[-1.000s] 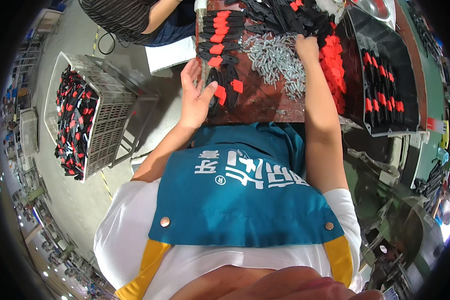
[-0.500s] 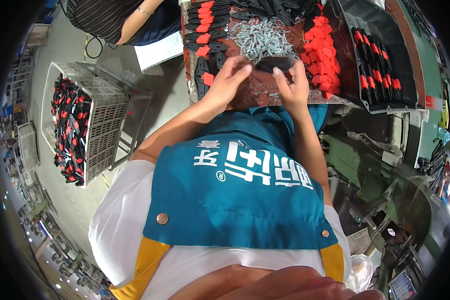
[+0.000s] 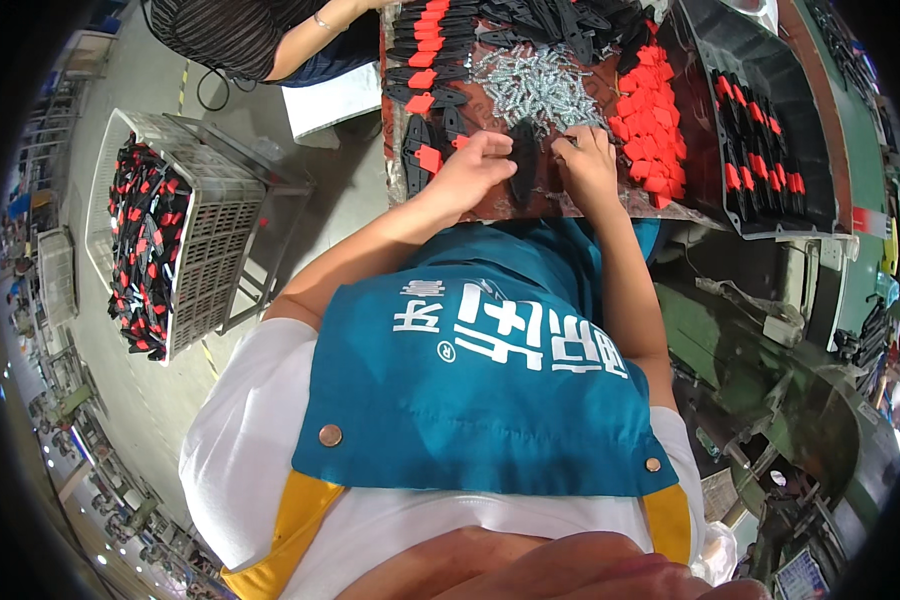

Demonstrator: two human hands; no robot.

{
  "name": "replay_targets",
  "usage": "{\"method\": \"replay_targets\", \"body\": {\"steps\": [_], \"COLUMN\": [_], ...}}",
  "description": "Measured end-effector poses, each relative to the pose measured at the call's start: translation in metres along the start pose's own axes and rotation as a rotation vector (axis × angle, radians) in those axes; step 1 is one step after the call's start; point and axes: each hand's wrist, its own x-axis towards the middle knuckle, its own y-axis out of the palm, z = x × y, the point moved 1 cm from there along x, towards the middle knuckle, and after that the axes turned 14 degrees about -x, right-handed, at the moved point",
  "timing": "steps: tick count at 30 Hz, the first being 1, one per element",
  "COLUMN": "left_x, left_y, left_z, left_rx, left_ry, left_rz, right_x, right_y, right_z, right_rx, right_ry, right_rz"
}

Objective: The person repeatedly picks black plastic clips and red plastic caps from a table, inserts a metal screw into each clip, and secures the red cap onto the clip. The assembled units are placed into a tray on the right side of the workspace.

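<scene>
A long, dark black plastic part [image 3: 522, 168] lies lengthwise on the table between my hands. My left hand [image 3: 475, 172] is just left of it, thumb and fingers apart; I cannot tell whether the fingertips touch its edge. My right hand [image 3: 588, 168] is closed, its thumb and fingers pinched at the near edge of a heap of small metal springs [image 3: 538, 85]. What those fingers hold is hidden. Right of that hand lies a pile of red plastic pieces [image 3: 647, 125]. Black parts with red pieces [image 3: 422, 160] sit left of my left hand.
A black bin [image 3: 770, 205] at the right holds rows of black-and-red assemblies. More black parts [image 3: 560, 25] lie behind the springs. On the left stands a pale plastic crate [image 3: 215, 225] full of assemblies. Another person's arm [image 3: 315, 38] reaches in at the upper left.
The black part was held between both hands, crosswise; now it lies lengthwise on the table. My hands have parted, and the right fingers have closed beside the springs.
</scene>
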Motion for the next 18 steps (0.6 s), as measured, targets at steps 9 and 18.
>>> {"method": "replay_targets", "body": {"steps": [9,18], "left_x": [0.033,0.055], "left_y": [0.032,0.033], "left_z": [0.001,0.005], "left_rx": [1.407,1.241], "left_ry": [0.248,0.189], "left_rz": [0.092,0.016], "right_x": [0.004,-0.015], "right_y": [-0.006,-0.013], "right_z": [-0.009,-0.014], "right_rx": [0.058,0.383], "right_ry": [-0.004,0.177], "right_rz": [-0.104,-0.196]}}
